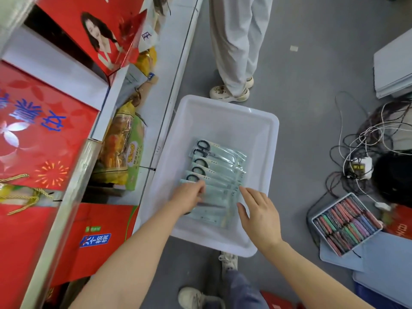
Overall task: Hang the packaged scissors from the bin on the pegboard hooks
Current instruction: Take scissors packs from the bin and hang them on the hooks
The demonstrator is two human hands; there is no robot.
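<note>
A white plastic bin (263,139) sits on the grey floor below me. Several packaged scissors (219,162) with black handles lie overlapped in a row inside it. My left hand (189,196) reaches into the bin, its fingers curled on the nearest package (214,209) at its left end. Over the right end of the same packages my right hand (259,216) hovers with fingers spread, the fingertips at the packages' edge. No pegboard or hooks for the scissors are in view.
Shelves (156,121) with red gift boxes (42,134) and yellow snack bags run along the left. A person in light trousers (236,45) stands beyond the bin. To the right lie tangled cables (361,148) and a grey tray of coloured packets (345,224).
</note>
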